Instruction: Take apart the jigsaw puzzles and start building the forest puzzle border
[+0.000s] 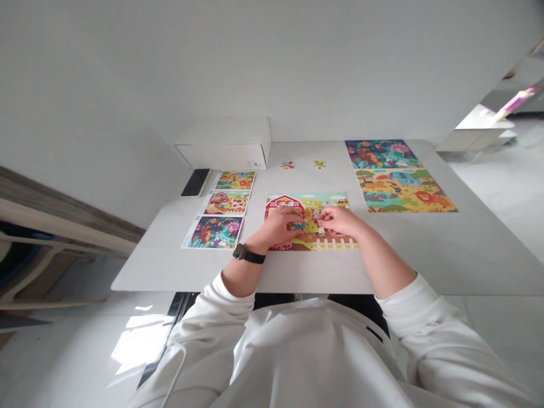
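A farm jigsaw puzzle (335, 243) with a red barn and a white fence lies in front of me, partly covered by both hands. My left hand (280, 228) is over its left half, fingers bent, with a small teal puzzle piece (298, 225) showing between thumb and fingers. Over the right half, my right hand (340, 220) pinches a small light-coloured puzzle piece (322, 230) at its fingertips, close to the puzzle's surface. Two loose puzzle pieces lie beyond the farm scene: a red and blue one (287, 165) and a yellow-green one (319, 164).
On the white table (178, 275), a sheet with three small pictures (215, 232) lies at left, near a phone (196, 182) and a white box (223, 154). Two puzzles lie at right: a dark one (382, 154) and a savanna scene (403, 191). A wall stands behind.
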A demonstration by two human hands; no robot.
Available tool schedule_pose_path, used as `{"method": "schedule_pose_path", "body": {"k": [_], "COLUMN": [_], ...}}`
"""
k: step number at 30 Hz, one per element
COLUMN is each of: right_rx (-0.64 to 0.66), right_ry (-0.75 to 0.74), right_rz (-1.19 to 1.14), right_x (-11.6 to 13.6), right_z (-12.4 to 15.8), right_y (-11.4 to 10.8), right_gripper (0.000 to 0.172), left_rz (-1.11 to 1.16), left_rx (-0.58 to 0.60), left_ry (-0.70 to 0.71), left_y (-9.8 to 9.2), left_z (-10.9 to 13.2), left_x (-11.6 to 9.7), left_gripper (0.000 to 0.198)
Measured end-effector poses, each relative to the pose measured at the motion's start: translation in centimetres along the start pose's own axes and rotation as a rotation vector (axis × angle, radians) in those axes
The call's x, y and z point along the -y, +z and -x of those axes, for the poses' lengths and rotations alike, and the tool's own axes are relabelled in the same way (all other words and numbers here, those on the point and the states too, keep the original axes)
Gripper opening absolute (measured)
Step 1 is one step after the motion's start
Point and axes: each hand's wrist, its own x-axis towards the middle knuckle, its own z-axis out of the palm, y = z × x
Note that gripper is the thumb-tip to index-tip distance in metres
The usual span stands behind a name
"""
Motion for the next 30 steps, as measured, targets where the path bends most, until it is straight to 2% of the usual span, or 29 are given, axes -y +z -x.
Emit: {"method": "schedule_pose_path", "body": {"k": [6,14,30], "right_rx": [-0.095,-0.124,-0.120], "right_ry": [-0.113,-0.142,-0.090], "right_rz": [0.255,0.417,0.491], "right_x": [-0.51,-0.10,-0.13], "right_z": [-0.41,0.00,-0.24], "right_y": [0.23,0.31,0.31], "right_gripper": [0.011,0.008,0.006], "left_rz": [-0.040,-0.061,-0.072], "left_rx": [0.067,0.095,0.114], "left_ry": [0.006,0.029,0.040], "left_y": [0.32,0.61,0.39], "left_z": [-0.09,-0.08,-0.13], "left_x": [-0.60,-0.52,-1.14], "left_gripper": [0.020,0.017,0.016]}}
